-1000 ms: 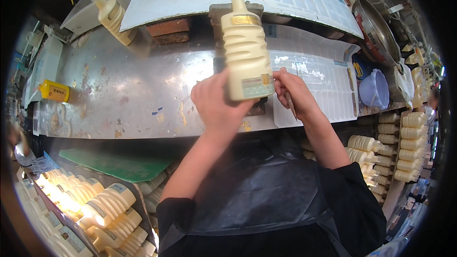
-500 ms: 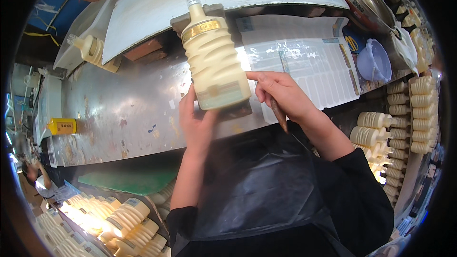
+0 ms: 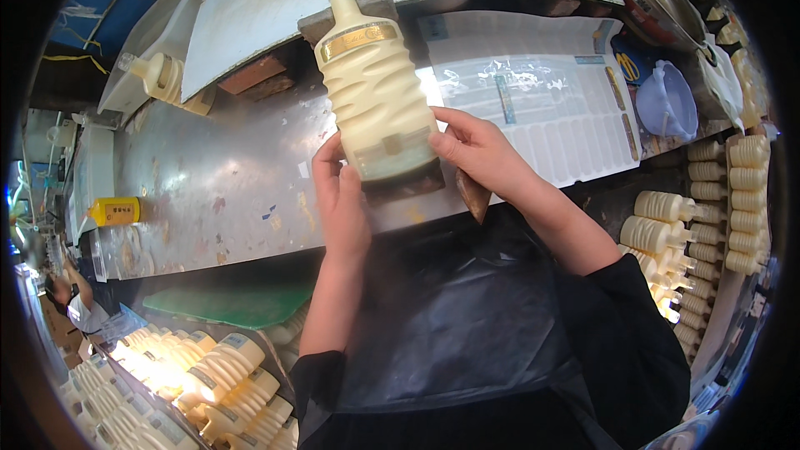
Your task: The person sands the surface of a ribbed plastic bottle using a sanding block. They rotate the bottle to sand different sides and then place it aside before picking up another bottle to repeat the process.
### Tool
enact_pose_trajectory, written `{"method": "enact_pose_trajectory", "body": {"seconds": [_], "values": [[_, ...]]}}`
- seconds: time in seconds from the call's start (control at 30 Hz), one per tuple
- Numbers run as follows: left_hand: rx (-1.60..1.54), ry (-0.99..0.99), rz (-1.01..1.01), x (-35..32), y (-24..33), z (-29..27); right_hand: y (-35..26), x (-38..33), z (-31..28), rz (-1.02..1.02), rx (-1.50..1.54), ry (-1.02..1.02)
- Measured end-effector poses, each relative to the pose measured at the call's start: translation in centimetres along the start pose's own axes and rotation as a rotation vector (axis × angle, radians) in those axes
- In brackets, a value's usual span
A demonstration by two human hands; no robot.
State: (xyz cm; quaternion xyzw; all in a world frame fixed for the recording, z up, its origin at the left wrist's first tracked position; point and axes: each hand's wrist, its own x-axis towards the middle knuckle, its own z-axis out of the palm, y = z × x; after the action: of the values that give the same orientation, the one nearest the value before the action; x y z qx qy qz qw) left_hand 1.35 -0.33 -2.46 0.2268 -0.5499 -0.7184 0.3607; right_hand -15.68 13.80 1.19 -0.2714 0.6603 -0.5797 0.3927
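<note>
While the cream bottle (image 3: 375,96) lies between the two hands, neck away from the person and base at the near edge of the desk (image 3: 217,200), steadiness looks like the main thing. Both sides of its base should be braced with even pressure so it cannot roll, and the thumbs are best kept from dragging across the clear label (image 3: 392,148) near its base. The ridged sides probably give a good hold.

The left hand (image 3: 342,192) is at the bottle's lower left corner, its fingers clamped around that edge with the thumb near the base; its forearm rises almost straight. The right hand (image 3: 479,150) reaches in slantwise to the bottle's lower right side, thumb and forefinger touching it. Its other fingers appear curled around a brown tool (image 3: 473,197), pointing down just right of the bottle's base; their exact grip is hidden.
</note>
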Motion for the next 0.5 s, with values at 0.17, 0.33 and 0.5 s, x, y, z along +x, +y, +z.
{"method": "enact_pose_trajectory", "body": {"seconds": [0.17,0.33,0.5], "values": [[0.098,0.063,-0.097,0.2,1.3,1.3,-1.4,-0.1,0.5,0.031,-0.180,0.045],[0.019,0.059,-0.110,0.1,1.5,1.4,-0.8,0.0,0.4,0.029,-0.151,0.051],[0.011,0.060,-0.097,0.1,1.1,1.4,-1.2,-0.3,0.6,0.053,-0.159,0.036]]}}
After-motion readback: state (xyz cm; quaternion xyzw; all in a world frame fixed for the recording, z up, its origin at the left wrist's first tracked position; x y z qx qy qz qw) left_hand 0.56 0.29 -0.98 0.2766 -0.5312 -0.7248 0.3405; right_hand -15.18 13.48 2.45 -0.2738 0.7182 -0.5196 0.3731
